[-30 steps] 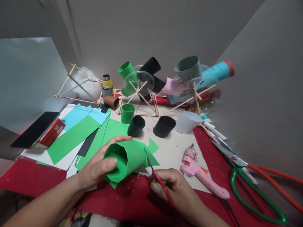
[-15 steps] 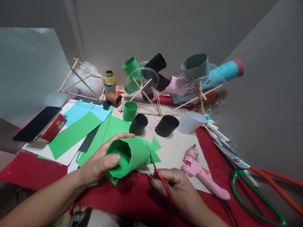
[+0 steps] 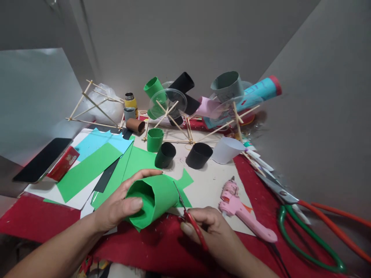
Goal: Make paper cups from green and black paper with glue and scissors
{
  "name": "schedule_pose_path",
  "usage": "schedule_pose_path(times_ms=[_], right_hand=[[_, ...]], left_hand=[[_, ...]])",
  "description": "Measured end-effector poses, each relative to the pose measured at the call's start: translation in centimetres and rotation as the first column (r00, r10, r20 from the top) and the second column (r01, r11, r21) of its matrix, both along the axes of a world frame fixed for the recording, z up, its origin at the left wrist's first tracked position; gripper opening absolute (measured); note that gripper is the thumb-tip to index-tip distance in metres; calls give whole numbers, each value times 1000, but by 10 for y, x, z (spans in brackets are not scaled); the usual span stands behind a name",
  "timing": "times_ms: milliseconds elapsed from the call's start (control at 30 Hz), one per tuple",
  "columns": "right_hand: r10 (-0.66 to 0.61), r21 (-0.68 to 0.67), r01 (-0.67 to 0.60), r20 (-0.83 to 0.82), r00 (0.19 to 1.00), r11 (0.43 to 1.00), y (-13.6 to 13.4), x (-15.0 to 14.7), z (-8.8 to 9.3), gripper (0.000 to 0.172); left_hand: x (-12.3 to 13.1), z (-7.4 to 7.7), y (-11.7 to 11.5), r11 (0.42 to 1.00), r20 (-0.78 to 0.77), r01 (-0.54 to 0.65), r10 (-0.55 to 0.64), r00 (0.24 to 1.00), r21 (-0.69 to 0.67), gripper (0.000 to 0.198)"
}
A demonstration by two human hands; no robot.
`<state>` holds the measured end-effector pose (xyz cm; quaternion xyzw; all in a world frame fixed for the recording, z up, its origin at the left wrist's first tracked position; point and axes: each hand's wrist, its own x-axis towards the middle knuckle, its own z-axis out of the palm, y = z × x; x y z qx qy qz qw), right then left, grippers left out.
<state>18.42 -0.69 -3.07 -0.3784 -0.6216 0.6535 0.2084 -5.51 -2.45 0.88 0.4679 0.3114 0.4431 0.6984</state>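
Observation:
My left hand [image 3: 120,208] grips a green paper cup [image 3: 165,195] tipped on its side, thumb at its open mouth and fingers around the far side. Small red-handled scissors [image 3: 193,224] are in my right hand [image 3: 214,231], their blades at the closed end of the cup. Green paper [image 3: 185,183] sticks out past that end, beside the blades. Beyond my hands stand a small green cup [image 3: 155,139], two black paper cups [image 3: 165,155] [image 3: 199,155] and a white paper cup [image 3: 227,150].
A pink glue gun [image 3: 240,210] and large shears [image 3: 304,231] lie to the right. Behind stands a stick frame with clear discs [image 3: 168,102] bearing paper cups. Green sheets [image 3: 89,170], blue paper [image 3: 92,143] and a phone [image 3: 43,158] are on the left.
The whole view has shifted a little, so most things sit slightly further left. My left hand still holds the green cup; the scissors stay at its closed end.

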Motion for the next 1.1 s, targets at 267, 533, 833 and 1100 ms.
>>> schedule_pose_path(times_ms=[267, 533, 833, 1100], right_hand=[[-61, 29, 61, -6, 998, 998, 1, -4, 1, 61], [-139, 7, 139, -3, 990, 990, 1, -6, 4, 61], [-66, -53, 66, -7, 998, 996, 0, -7, 8, 55], [-85, -3, 85, 18, 996, 996, 3, -7, 7, 59]], left_hand=[[1, -9, -4, 996, 29, -92, 92, 995, -6, 83], [12, -19, -6, 999, 78, -47, 49, 996, -26, 97], [5, -11, -4, 999, -27, -31, 30, 999, -12, 87], [4, -12, -3, 999, -37, -31, 30, 999, -25, 89]])
